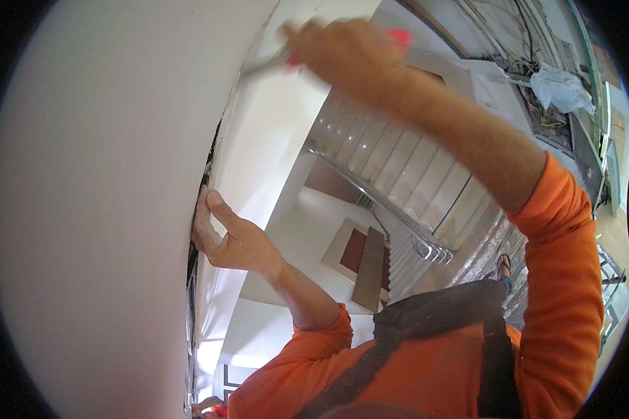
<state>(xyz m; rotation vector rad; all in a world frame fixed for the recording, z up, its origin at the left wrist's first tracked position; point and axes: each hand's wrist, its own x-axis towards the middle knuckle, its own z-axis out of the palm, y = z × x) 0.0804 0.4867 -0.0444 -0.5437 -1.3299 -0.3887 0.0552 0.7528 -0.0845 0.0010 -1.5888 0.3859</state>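
My right hand [353, 59], raised near the top, is closed round a red-handled tool [398, 38]. Its thin greyish blade [265, 66] reaches left to the seam beside a large pale panel [112, 209]. Motion blurs the blade, so its exact kind is unclear. Lower down, my left hand [237, 237] rests at the dark gap [215, 140] between that panel and a white strip of wall [269, 115]. Its thumb stands apart from the fingers, whose tips are partly hidden in the gap.
A stairway [377, 153] with a metal railing [384, 199] lies below and behind my arms. Exposed cables [493, 28] and a crumpled plastic sheet [559, 87] are at upper right. A dark bag [440, 307] hangs across my orange shirt. A foot in a sandal [503, 264] shows on plastic-covered floor.
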